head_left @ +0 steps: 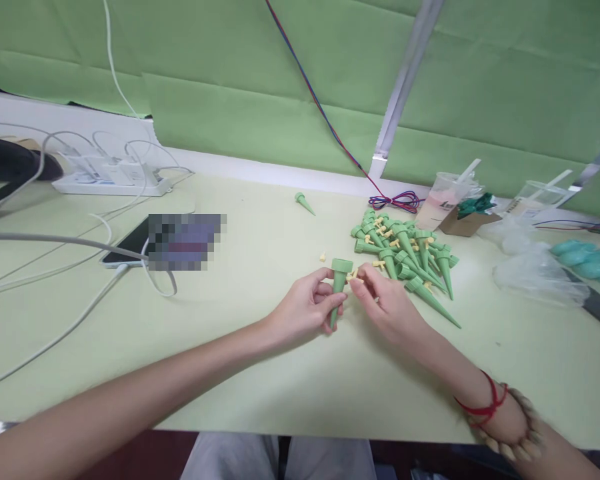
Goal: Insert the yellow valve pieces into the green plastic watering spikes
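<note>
Left hand (303, 305) pinches one green spike (339, 281) between thumb and fingers, broad cap up and tip down, presumably to leave the upper part exposed to the other hand. Right hand (395, 307), just right of it, has thumb and forefinger pressed together on a small yellow piece (353, 276) beside the spike's neck; whether the two parts touch cannot be told. A loose yellow piece (323, 257) lies just beyond the left fingers. Beyond and right of the grip, a heap of green spikes (405, 239) mixed with yellow bits lies close by, probably for a short reach. Farther ahead, a lone spike (305, 203) lies apart. Surface: pale, smooth tabletop (260, 393). Well left of the grip, a dark-screened device (133, 239) and power strip (115, 189); far right, a drink cup (436, 203) beside coiled wire (395, 200). Room: creased green sheeting (255, 113) behind everything
</note>
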Demonstrator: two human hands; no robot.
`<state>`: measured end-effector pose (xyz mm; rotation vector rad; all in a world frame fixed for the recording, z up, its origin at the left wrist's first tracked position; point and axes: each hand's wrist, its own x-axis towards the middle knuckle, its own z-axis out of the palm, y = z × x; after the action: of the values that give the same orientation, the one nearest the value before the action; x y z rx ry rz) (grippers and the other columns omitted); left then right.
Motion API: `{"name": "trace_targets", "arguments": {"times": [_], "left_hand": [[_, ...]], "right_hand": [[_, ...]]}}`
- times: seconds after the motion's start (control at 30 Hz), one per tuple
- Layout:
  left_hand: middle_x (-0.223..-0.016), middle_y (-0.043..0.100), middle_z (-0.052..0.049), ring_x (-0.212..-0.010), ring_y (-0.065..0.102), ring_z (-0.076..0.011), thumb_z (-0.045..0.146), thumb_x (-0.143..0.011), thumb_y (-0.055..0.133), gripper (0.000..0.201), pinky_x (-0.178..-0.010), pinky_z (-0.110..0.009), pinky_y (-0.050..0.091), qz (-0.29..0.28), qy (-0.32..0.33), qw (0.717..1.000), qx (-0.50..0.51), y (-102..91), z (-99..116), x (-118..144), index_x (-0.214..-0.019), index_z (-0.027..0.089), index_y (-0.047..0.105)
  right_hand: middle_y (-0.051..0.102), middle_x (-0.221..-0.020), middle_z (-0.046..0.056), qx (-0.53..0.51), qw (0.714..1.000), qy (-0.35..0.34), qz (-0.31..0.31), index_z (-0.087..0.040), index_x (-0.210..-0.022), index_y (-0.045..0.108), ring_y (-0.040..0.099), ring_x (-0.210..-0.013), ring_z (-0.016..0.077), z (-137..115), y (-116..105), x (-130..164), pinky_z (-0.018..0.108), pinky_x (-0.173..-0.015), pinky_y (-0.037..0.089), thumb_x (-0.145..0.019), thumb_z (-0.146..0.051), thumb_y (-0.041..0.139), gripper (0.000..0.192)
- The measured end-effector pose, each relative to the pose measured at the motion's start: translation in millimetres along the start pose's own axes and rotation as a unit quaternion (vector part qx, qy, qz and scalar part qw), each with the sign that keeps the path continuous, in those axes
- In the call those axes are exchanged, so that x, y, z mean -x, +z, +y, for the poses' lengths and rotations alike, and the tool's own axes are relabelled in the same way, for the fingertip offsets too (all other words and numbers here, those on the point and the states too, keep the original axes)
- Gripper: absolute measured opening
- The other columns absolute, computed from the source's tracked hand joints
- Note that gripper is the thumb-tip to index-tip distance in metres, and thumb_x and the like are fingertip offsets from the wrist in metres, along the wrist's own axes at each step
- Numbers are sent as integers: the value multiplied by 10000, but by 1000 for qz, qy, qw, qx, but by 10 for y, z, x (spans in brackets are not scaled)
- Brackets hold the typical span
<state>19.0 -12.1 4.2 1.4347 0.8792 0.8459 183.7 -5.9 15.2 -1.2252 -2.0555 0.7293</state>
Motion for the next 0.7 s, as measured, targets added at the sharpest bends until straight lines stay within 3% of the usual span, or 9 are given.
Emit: {"name": "trace_targets", "arguments": {"times": [0.1,0.17,0.23,0.37,0.47,0.53,0.6,0.67,0.7], "left_hand": [[-589,527,35,-419,568,-125,413,-776,530,377,-340,-201,443,-71,-57,994,58,-45,52,-26,-1051,189,403],[-591,524,38,-425,582,-133,428,-780,518,405,-330,-195,446,-108,-71,989,67,-62,61,-19,-1083,203,369],[-604,529,32,-448,588,-133,422,-785,510,388,-334,-193,456,-102,-68,991,50,-61,46,-1,-1077,208,373],[-618,554,9,-475,582,-133,394,-785,499,317,-321,-191,447,-39,-47,998,-24,-37,11,33,-1018,194,424],[-605,555,9,-478,570,-131,360,-790,484,274,-314,-182,429,-13,-17,997,-77,-34,21,54,-1004,194,440],[-590,550,16,-443,540,-113,337,-800,468,244,-313,-174,410,-8,3,994,-111,-27,39,70,-999,196,451],[-588,557,17,-399,494,-86,327,-806,463,215,-326,-169,394,-10,25,990,-142,-3,55,87,-972,191,472],[-616,577,7,-397,480,-79,339,-807,466,221,-342,-172,383,-16,32,989,-147,31,57,96,-969,189,482],[-636,584,1,-417,496,-88,353,-808,464,240,-346,-175,379,-21,25,990,-135,45,51,95,-986,192,477]], "right_hand": [[499,-675,16,200,972,-115,49,-201,-748,440,460,-586,139,68,-27,-27,242,-527,329,-914,-344,305,257],[504,-691,32,253,954,-152,52,-198,-715,443,474,-613,146,90,-11,-30,242,-532,332,-924,-302,281,284],[486,-660,21,241,957,-152,53,-200,-682,427,462,-594,141,86,20,-18,239,-533,335,-919,-276,297,281],[400,-560,-21,89,993,-63,47,-203,-602,348,383,-513,117,19,57,27,237,-507,316,-904,-284,331,314],[349,-520,-40,-85,996,30,-4,-199,-575,340,364,-494,104,-34,52,39,236,-503,319,-889,-380,354,363],[297,-511,-59,-236,966,89,-60,-198,-575,334,351,-468,90,-52,61,33,232,-502,340,-865,-438,378,380],[224,-505,-81,-368,915,141,-84,-203,-572,296,300,-422,72,-51,88,19,224,-474,351,-836,-482,405,399],[190,-503,-91,-424,886,169,-86,-208,-566,265,269,-400,63,-28,118,-1,218,-451,357,-813,-516,421,425],[193,-499,-90,-417,889,167,-91,-208,-559,259,282,-397,64,-6,126,-13,220,-448,365,-813,-533,407,438]]}}
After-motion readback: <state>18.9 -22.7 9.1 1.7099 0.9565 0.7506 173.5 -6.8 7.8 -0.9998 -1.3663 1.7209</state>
